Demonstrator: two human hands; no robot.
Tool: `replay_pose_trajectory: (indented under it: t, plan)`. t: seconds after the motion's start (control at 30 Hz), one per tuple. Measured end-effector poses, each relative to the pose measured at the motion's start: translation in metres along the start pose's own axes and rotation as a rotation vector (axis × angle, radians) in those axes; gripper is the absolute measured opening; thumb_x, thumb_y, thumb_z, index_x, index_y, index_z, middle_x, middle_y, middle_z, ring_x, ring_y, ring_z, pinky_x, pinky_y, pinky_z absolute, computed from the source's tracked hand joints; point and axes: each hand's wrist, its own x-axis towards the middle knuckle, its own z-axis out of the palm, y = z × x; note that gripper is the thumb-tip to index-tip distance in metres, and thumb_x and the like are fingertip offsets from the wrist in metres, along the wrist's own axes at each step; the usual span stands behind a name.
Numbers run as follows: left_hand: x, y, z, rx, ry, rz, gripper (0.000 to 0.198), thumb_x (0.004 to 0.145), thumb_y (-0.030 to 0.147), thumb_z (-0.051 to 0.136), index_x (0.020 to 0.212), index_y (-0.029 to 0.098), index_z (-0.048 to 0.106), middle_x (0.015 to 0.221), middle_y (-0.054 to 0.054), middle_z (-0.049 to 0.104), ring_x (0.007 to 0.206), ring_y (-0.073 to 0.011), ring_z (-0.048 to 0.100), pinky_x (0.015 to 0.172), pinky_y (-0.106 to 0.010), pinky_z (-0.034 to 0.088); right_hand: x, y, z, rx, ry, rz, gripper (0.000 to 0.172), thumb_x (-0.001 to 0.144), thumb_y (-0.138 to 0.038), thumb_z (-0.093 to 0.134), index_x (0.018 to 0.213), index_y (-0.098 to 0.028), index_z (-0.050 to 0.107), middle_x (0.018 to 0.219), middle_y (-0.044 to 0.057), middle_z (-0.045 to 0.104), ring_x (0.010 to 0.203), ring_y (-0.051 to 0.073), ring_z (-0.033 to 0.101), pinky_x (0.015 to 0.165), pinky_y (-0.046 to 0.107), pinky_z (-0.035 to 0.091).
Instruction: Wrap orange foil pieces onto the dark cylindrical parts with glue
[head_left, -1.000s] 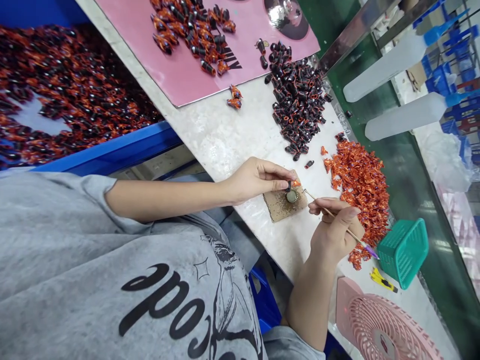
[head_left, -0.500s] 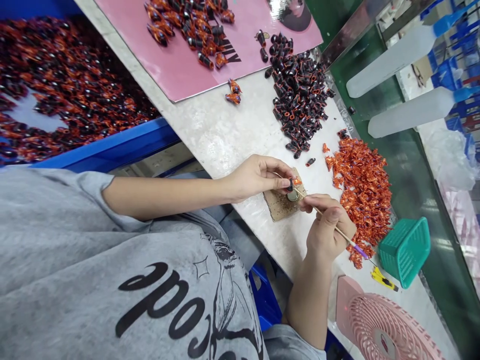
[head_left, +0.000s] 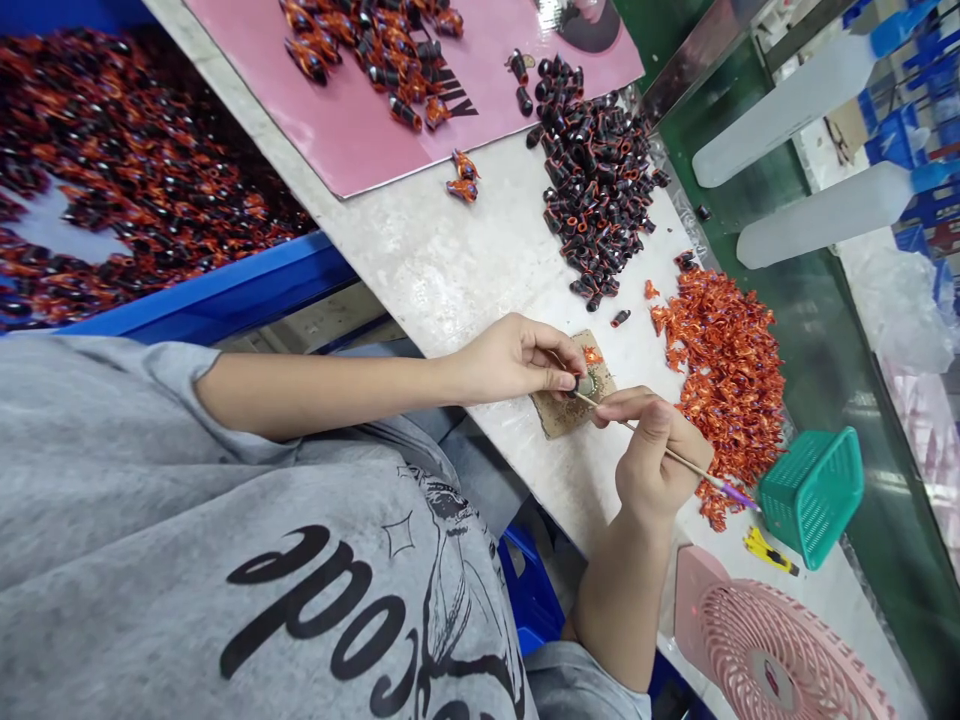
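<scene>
Small dark piece (head_left: 576, 384) is pinched between the thumb and fingertips of the left hand (head_left: 517, 362), just beside a round grey disc (head_left: 587, 385) on a brown cork-like pad (head_left: 559, 412). The right hand (head_left: 652, 452) grips a thin wooden stick (head_left: 694, 465), its tip right by the dark piece. Orange scraps (head_left: 727, 385) and black-and-orange pieces (head_left: 596, 180) lie nearby on a pale stone bench (head_left: 480, 250).
</scene>
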Motion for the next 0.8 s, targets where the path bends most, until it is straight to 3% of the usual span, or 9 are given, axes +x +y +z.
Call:
replay_pose_trajectory:
  t: [0.17, 0.27, 0.47, 0.8]
  plan:
    - [-0.001, -0.003, 0.002, 0.125, -0.064, 0.051, 0.014, 0.062, 0.012, 0.083, 0.075, 0.013, 0.077, 0.081, -0.005, 0.077, 0.077, -0.0145, 0.072, 0.077, -0.025, 0.06, -0.001, -0.003, -0.006, -0.019, -0.059, 0.098, 0.049, 0.098, -0.049, 0.051, 0.064, -0.02, 0.072, 0.06, 0.003, 0.069, 0.052, 0.013, 0.063, 0.05, 0.028, 0.05]
    - [-0.001, -0.003, 0.003, 0.108, -0.075, 0.018, 0.018, 0.062, 0.012, 0.085, 0.077, 0.012, 0.077, 0.079, -0.004, 0.076, 0.073, -0.0131, 0.071, 0.075, -0.024, 0.06, 0.001, -0.002, -0.007, 0.101, 0.013, 0.115, 0.05, 0.096, -0.052, 0.054, 0.061, -0.02, 0.071, 0.053, 0.001, 0.066, 0.047, 0.012, 0.06, 0.045, 0.026, 0.046]
    - [0.0, 0.001, 0.003, 0.059, -0.08, -0.035, 0.028, 0.056, 0.021, 0.092, 0.076, 0.012, 0.075, 0.076, -0.003, 0.074, 0.068, -0.0127, 0.07, 0.074, -0.027, 0.062, 0.007, 0.002, -0.005, 0.222, 0.301, 0.201, 0.067, 0.089, -0.071, 0.05, 0.047, -0.021, 0.058, 0.039, -0.001, 0.051, 0.032, 0.009, 0.045, 0.032, 0.024, 0.03]
    - [-0.002, 0.002, 0.004, 0.049, -0.079, -0.08, 0.03, 0.054, 0.02, 0.094, 0.077, 0.012, 0.075, 0.075, -0.002, 0.073, 0.068, -0.0133, 0.07, 0.073, -0.028, 0.063, 0.005, 0.013, 0.015, 0.187, 0.321, 0.267, 0.069, 0.093, -0.074, 0.035, 0.05, -0.023, 0.051, 0.039, -0.004, 0.044, 0.031, 0.008, 0.041, 0.032, 0.024, 0.03]
